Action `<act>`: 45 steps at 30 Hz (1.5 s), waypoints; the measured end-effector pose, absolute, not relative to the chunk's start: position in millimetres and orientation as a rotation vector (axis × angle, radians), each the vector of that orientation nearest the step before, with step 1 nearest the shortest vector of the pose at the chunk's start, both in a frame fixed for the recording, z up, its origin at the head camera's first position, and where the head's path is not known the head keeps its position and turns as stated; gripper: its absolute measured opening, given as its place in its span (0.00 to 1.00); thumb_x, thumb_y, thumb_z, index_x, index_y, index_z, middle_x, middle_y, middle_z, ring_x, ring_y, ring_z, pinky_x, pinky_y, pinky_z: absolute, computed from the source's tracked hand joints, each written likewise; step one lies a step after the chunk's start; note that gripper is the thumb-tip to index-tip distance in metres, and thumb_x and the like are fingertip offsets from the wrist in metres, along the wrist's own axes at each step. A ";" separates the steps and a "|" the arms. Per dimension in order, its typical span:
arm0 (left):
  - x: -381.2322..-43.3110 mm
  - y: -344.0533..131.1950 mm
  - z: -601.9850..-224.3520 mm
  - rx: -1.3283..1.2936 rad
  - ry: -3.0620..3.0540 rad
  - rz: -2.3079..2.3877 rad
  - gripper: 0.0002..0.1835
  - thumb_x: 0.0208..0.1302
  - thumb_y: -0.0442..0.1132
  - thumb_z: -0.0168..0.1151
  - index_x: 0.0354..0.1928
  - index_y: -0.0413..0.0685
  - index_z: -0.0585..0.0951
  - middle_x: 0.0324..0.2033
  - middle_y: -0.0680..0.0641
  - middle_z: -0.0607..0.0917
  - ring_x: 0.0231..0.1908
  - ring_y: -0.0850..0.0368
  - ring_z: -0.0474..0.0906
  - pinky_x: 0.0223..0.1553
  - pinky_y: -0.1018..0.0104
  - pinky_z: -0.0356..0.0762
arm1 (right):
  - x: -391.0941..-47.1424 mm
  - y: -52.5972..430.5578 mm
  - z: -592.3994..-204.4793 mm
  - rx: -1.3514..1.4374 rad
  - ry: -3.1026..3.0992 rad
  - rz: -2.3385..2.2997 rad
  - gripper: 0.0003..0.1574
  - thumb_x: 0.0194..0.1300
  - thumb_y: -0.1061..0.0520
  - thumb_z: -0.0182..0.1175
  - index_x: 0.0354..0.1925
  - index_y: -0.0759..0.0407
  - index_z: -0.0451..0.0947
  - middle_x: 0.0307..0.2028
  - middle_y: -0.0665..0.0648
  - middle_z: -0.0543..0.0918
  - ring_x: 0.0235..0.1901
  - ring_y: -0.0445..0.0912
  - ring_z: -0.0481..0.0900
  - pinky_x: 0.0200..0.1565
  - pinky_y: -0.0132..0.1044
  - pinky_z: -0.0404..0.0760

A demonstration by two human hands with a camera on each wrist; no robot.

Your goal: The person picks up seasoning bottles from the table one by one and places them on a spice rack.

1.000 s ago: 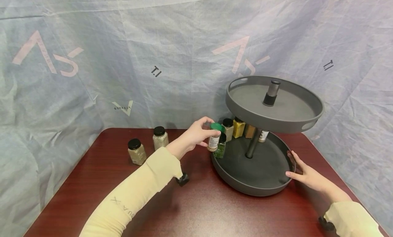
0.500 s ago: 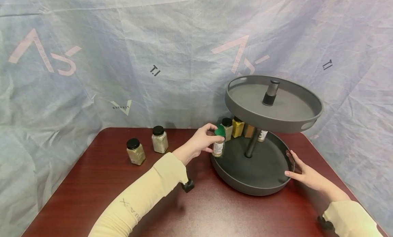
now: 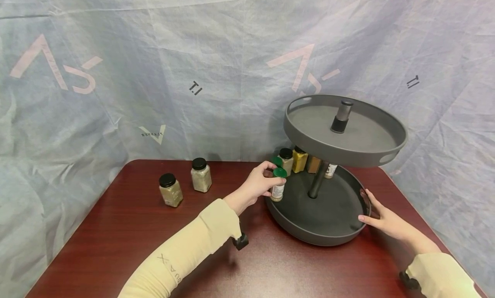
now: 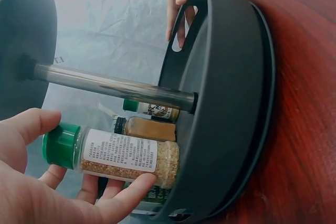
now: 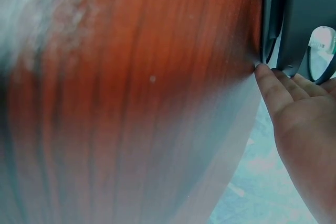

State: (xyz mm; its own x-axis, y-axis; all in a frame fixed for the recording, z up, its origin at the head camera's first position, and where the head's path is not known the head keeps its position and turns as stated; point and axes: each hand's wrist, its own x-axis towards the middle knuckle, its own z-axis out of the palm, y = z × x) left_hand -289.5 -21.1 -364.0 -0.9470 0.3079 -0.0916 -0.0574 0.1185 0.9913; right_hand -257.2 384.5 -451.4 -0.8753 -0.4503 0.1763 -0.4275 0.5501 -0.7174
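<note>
My left hand (image 3: 258, 183) holds a green-capped spice jar (image 4: 121, 153) upright, just inside the left rim of a dark two-tier turntable tray (image 3: 305, 237). Tan grains and a white printed label show in the left wrist view; the jar's base is at the lower tier's floor, though contact is unclear. My right hand (image 3: 386, 220) grips the lower tier's right rim beside its handle slot, thumb over the edge and fingers outside. Along the lower tier's back stand a black-capped jar (image 3: 287, 164), a yellow spice jar (image 3: 299, 161), a brown one (image 3: 313, 165) and a white-labelled jar (image 3: 330, 171).
Two black-capped spice jars, one greenish (image 3: 171, 194) and one paler (image 3: 201, 178), stand on the red-brown table (image 3: 127, 220) to the left. The upper tier (image 3: 371, 130) overhangs the lower. A grey cloth (image 3: 216, 74) hangs behind.
My left hand has moved right and toward me, lowering the green-capped jar over the lower tier's left side; it now hides the green herb jar there. My right hand stays at the rim.
</note>
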 end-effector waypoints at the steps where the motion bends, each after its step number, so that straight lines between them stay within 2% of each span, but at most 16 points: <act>1: -289.4 -20.8 -365.5 0.246 2.126 1.904 0.21 0.56 0.39 0.68 0.51 0.50 0.72 0.43 0.43 0.76 0.38 0.53 0.79 0.40 0.50 0.80 | -257.1 384.4 -451.4 -0.774 2.740 -1.257 0.56 0.63 0.64 0.59 0.72 0.69 0.30 0.70 0.42 0.47 0.59 0.13 0.49 0.50 0.08 0.57; 3: -288.9 -20.4 -368.3 0.246 2.133 1.896 0.21 0.56 0.39 0.68 0.51 0.51 0.73 0.43 0.43 0.76 0.37 0.54 0.78 0.40 0.51 0.80 | -257.0 384.2 -451.3 -0.766 2.742 -1.255 0.56 0.63 0.64 0.59 0.72 0.69 0.30 0.71 0.45 0.47 0.59 0.13 0.49 0.50 0.09 0.57; 8: -285.4 -20.7 -374.8 0.285 2.191 1.855 0.21 0.56 0.40 0.68 0.51 0.50 0.73 0.41 0.44 0.75 0.32 0.54 0.75 0.37 0.53 0.79 | -256.4 383.3 -450.2 -0.737 2.745 -1.240 0.56 0.64 0.63 0.60 0.72 0.68 0.30 0.72 0.61 0.47 0.58 0.12 0.50 0.49 0.09 0.57; 10: -283.8 -20.9 -377.3 0.303 2.231 1.832 0.21 0.56 0.40 0.68 0.51 0.49 0.73 0.40 0.44 0.76 0.30 0.54 0.74 0.36 0.53 0.78 | -256.1 383.1 -449.8 -0.726 2.745 -1.237 0.56 0.64 0.62 0.59 0.72 0.68 0.30 0.72 0.65 0.46 0.57 0.12 0.49 0.49 0.09 0.57; 13: -283.1 -21.0 -381.6 0.324 2.308 1.792 0.20 0.56 0.41 0.69 0.50 0.49 0.74 0.38 0.45 0.76 0.31 0.55 0.73 0.34 0.58 0.76 | -255.7 383.1 -449.7 -0.717 2.744 -1.235 0.57 0.64 0.62 0.59 0.73 0.67 0.30 0.73 0.61 0.46 0.57 0.12 0.49 0.49 0.09 0.57; 17: -283.6 -21.2 -386.8 0.344 2.377 1.751 0.19 0.55 0.41 0.69 0.48 0.50 0.75 0.36 0.48 0.76 0.31 0.56 0.72 0.30 0.66 0.73 | -255.9 383.1 -450.2 -0.729 2.744 -1.247 0.56 0.64 0.63 0.59 0.73 0.67 0.30 0.71 0.45 0.47 0.57 0.12 0.50 0.49 0.09 0.57; 20: -283.3 -21.3 -388.6 0.352 2.398 1.736 0.18 0.55 0.41 0.69 0.47 0.49 0.75 0.36 0.48 0.76 0.33 0.56 0.73 0.31 0.67 0.73 | -256.3 382.9 -450.5 -0.752 2.738 -1.264 0.56 0.63 0.64 0.59 0.73 0.68 0.30 0.68 0.36 0.48 0.58 0.13 0.50 0.49 0.09 0.57; 22: -283.2 -21.2 -390.1 0.349 2.409 1.725 0.19 0.55 0.41 0.69 0.47 0.48 0.76 0.36 0.47 0.77 0.34 0.55 0.74 0.32 0.66 0.74 | -256.5 382.8 -450.7 -0.764 2.737 -1.268 0.56 0.63 0.64 0.59 0.72 0.68 0.30 0.67 0.33 0.48 0.58 0.13 0.50 0.49 0.09 0.57; 29: -283.7 -21.1 -397.5 0.330 2.431 1.691 0.20 0.54 0.41 0.70 0.48 0.47 0.76 0.37 0.46 0.78 0.36 0.55 0.74 0.33 0.66 0.74 | -254.9 382.4 -449.8 -0.771 2.742 -1.257 0.56 0.63 0.64 0.59 0.72 0.69 0.30 0.69 0.39 0.47 0.59 0.13 0.48 0.50 0.08 0.56; 36: -282.8 -21.4 -400.0 0.329 2.448 1.683 0.20 0.54 0.42 0.70 0.49 0.48 0.76 0.37 0.47 0.78 0.37 0.56 0.74 0.33 0.66 0.73 | -253.3 381.7 -448.9 -0.761 2.750 -1.248 0.56 0.64 0.64 0.59 0.72 0.70 0.30 0.68 0.35 0.48 0.58 0.12 0.49 0.49 0.08 0.57; 42: -282.4 -21.1 -399.5 0.342 2.456 1.689 0.21 0.54 0.42 0.71 0.49 0.47 0.76 0.37 0.47 0.78 0.37 0.56 0.74 0.34 0.67 0.74 | -253.6 381.8 -448.4 -0.752 2.765 -1.228 0.56 0.64 0.63 0.59 0.72 0.69 0.30 0.71 0.49 0.48 0.58 0.12 0.48 0.49 0.08 0.57; 45: -282.0 -21.3 -399.3 0.348 2.469 1.675 0.22 0.54 0.42 0.71 0.49 0.46 0.76 0.37 0.48 0.78 0.38 0.56 0.74 0.34 0.67 0.74 | -253.9 382.1 -449.0 -0.752 2.764 -1.228 0.56 0.64 0.63 0.60 0.72 0.69 0.30 0.72 0.49 0.47 0.58 0.12 0.48 0.49 0.08 0.57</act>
